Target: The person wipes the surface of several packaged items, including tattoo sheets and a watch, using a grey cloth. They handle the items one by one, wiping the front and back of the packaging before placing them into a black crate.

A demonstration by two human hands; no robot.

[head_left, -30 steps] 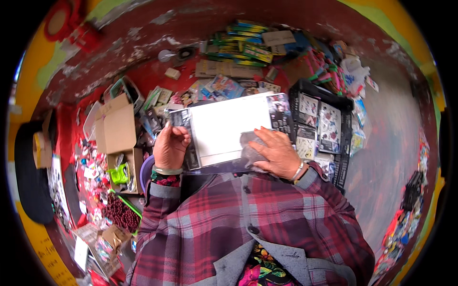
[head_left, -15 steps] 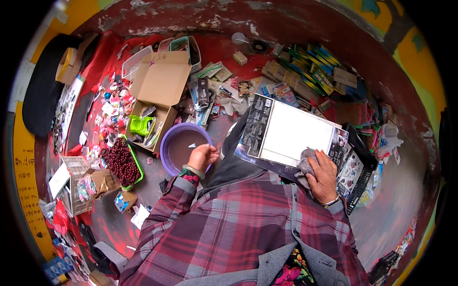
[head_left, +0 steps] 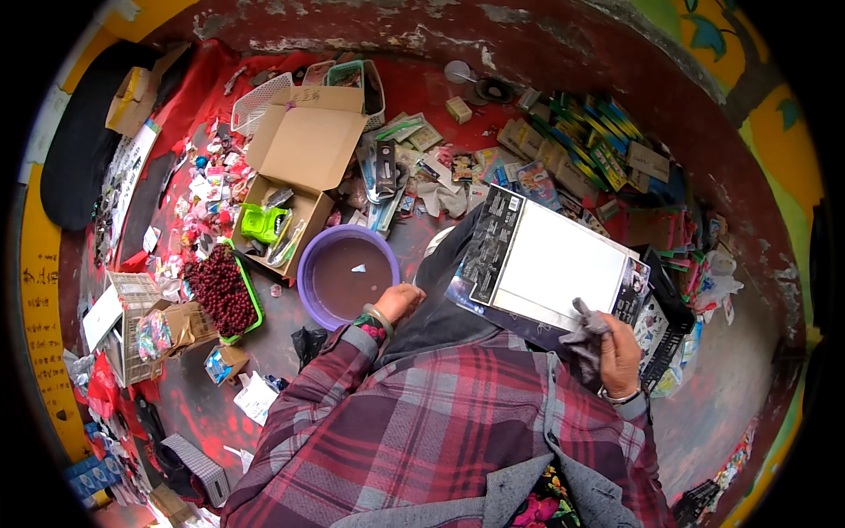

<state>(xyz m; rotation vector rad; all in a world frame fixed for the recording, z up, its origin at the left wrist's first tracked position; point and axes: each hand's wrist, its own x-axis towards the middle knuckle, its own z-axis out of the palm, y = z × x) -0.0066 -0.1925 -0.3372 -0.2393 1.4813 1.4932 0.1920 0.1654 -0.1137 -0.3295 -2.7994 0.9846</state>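
A dark red wall (head_left: 563,40) with chipped paint curves behind a floor (head_left: 695,422) covered with goods, part of it under a red sheet (head_left: 418,97). The person, in a plaid jacket (head_left: 449,405), sits with a board (head_left: 556,261) tilted across the dark trousers (head_left: 440,295); its broad middle is white, its border black and printed.

The right hand (head_left: 619,356) grips a crumpled grey cloth (head_left: 585,339) at the board's lower right edge. The cloth's upper tip overlaps that edge in view; whether it touches is hard to tell. The left hand (head_left: 400,302) is well apart from the board, near the knee and just beside a purple tub (head_left: 306,295), its fingers loosely curled; whether anything is inside them cannot be told. A small pale scrap (head_left: 358,268) shows inside the tub.

Left of the tub lie a green tray (head_left: 254,302) heaped with dark red beads (head_left: 218,295) and an open carton (head_left: 308,141) holding a bright green item (head_left: 262,223). Beyond the board are stacked yellow-green boxes (head_left: 607,163); to its right stands a black crate (head_left: 676,297).
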